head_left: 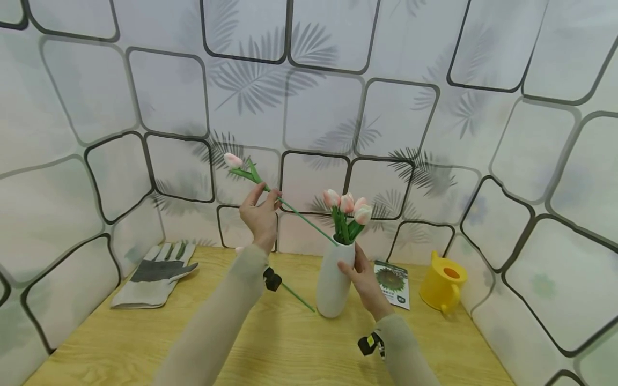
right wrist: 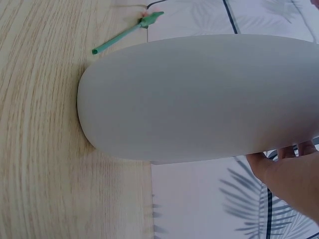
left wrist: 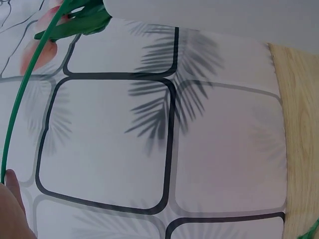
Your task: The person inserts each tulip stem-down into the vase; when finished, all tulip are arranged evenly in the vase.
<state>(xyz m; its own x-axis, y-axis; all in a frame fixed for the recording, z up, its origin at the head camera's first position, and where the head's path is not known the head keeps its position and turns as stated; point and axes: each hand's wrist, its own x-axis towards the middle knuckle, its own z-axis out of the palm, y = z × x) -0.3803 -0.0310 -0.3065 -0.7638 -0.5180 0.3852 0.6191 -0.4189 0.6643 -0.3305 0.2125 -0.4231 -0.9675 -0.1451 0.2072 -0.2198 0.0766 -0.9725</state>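
My left hand (head_left: 260, 214) pinches the green stem of a pale pink tulip (head_left: 233, 160), held slantwise with its bloom up to the left. The stem's lower end overlaps the mouth of a white vase (head_left: 333, 284). Several pink tulips (head_left: 347, 203) stand in that vase, and the left wrist view shows the held stem (left wrist: 20, 94) crossing in front of them. My right hand (head_left: 364, 279) grips the vase near its top from the right side; the vase leans slightly, base on the table. Another tulip's stem (head_left: 298, 297) lies beside the base, partly hidden by my left forearm.
A grey-and-white pair of gloves (head_left: 156, 273) lies at the table's left. Behind my right hand is a flower-picture packet (head_left: 393, 284), with a yellow watering can (head_left: 443, 281) farther right. Patterned fabric walls (head_left: 318, 112) rise behind the wooden table (head_left: 289, 348).
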